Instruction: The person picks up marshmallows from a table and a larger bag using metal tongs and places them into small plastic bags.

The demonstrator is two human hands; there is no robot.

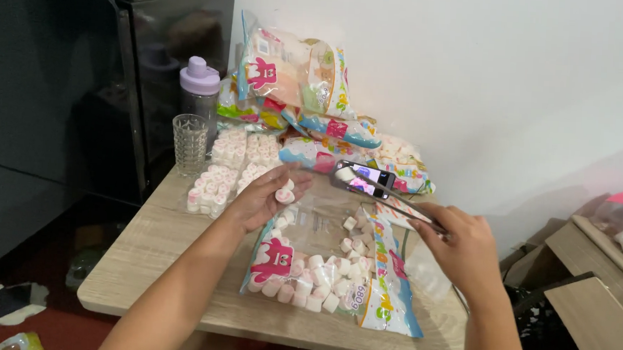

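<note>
Pink-and-white marshmallows (298, 284), lilac bottle cap (200, 75), pale wood-grain table (144, 251)

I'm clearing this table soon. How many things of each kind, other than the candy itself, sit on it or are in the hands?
Purple-capped bottle: 1
Clear glass tumbler: 1
Metal tongs, in the right hand: 1
Open marshmallow bag under the left hand: 1
Piled marshmallow bags: too overlapped to count
Total countable: 4

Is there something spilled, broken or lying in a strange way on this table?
Nothing spilled or damaged. The marshmallow bag lies open on the table, partly emptied, its sweets inside. The left hand holds marshmallows; the right hand grips metal tongs.
</note>
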